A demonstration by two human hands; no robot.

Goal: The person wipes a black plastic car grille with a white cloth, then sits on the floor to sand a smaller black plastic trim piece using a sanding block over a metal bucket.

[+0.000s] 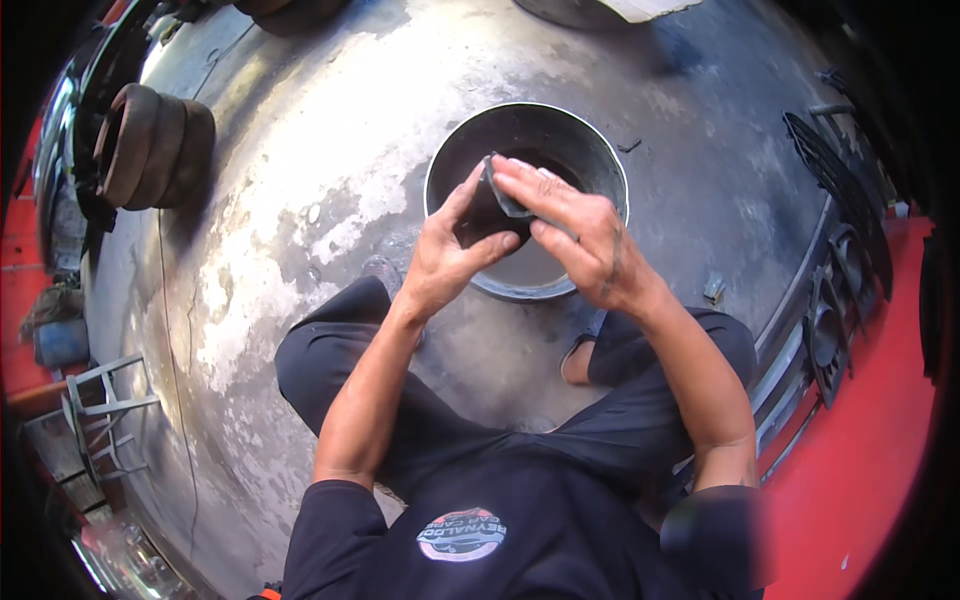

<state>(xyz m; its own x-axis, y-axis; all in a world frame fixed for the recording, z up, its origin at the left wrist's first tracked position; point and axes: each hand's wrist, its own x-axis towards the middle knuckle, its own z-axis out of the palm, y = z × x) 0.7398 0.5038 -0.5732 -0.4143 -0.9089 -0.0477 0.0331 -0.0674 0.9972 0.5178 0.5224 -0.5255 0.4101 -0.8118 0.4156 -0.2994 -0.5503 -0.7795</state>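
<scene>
A round dark bucket [607, 148] with a pale rim stands on the floor between my legs, with murky greyish liquid [528, 266] in it. Over its opening, my left hand [446, 252] grips a small dark piece [479, 220], thumb on the near side and fingers on the far side. My right hand [580, 232], fingers stretched together and thumb below, presses a thin dark grey sheet [507, 197] against that piece. The sheet is bent and could be sandpaper, but its surface is too small to tell. My fingers hide part of both things.
Worn concrete floor [330, 130] surrounds the bucket. Stacked brown wheel rims or drums [160, 148] stand at the far left, a small metal stool frame [108, 405] at the near left. Black car grille parts [828, 335] lean along the right beside a red surface [870, 420].
</scene>
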